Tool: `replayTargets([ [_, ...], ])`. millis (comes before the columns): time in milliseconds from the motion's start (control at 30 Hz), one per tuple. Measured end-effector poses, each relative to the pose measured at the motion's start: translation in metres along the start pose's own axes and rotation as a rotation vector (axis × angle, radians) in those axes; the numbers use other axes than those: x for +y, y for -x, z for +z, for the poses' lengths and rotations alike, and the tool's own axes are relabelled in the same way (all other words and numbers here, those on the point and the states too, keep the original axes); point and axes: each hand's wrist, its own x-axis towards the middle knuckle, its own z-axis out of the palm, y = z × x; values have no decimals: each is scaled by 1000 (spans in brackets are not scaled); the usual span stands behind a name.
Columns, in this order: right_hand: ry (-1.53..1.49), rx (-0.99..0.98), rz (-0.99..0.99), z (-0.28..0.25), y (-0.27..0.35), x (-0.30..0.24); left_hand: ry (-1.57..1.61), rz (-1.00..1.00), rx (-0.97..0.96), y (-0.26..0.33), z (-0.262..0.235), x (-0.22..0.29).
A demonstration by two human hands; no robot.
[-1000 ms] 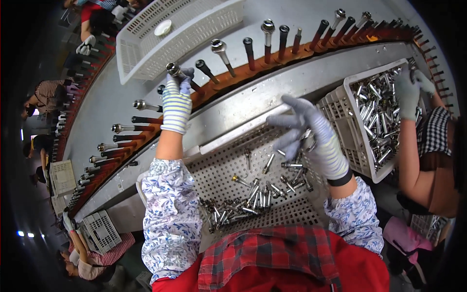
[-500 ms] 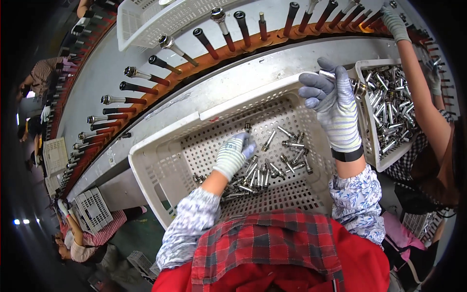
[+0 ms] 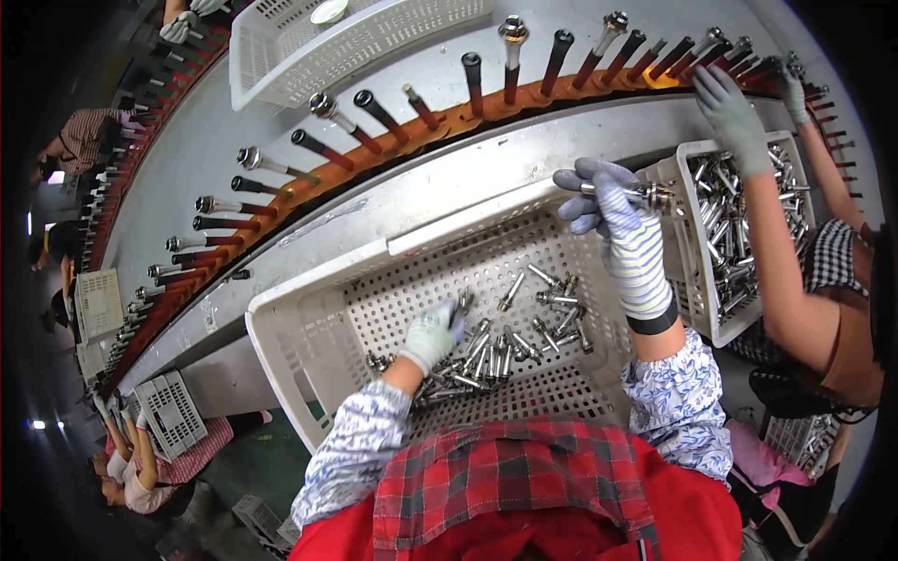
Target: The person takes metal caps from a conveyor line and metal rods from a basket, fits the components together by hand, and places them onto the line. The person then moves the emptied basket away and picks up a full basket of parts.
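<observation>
My left hand (image 3: 431,338), in a white knit glove with grey coating, is closed with a short chrome fitting (image 3: 465,298) at its fingertips, low over the perforated basket. My right hand (image 3: 629,238), in the same kind of glove, is raised above the basket's far right corner. Its curled fingers hold a chrome metal fitting (image 3: 652,194) with a slim stem and wider ringed end. Below the hands, the off-white plastic basket (image 3: 323,248) holds a loose pile of similar metal fittings (image 3: 486,358).
A curved orange rail (image 3: 416,138) bears upright red-and-black posts, several topped with chrome fittings. At right stands another basket (image 3: 693,234) heaped with fittings, where a co-worker's gloved hand (image 3: 734,120) reaches to the rail. Beyond the rail sits a white basket (image 3: 374,45).
The posts have shifted leftward along the rail. My left hand has moved slightly down with a fitting at its fingertips; my right hand has turned its fitting sideways. The co-worker's hand has come nearer.
</observation>
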Motion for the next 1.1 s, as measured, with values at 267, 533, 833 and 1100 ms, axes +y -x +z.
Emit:
replayTargets([
  [267,-29,-323,-45,78,-79,45,-100,103,20,-4,32,-38],
  [533,1024,-385,-400,252,-115,84,-3,45,174,15,12,-52],
  [833,830,-522,-567,212,-63,89,1488,225,-10,87,-59,-5],
  [1100,260,46,-294,49,5,65,1248,620,303,42,-166,40],
])
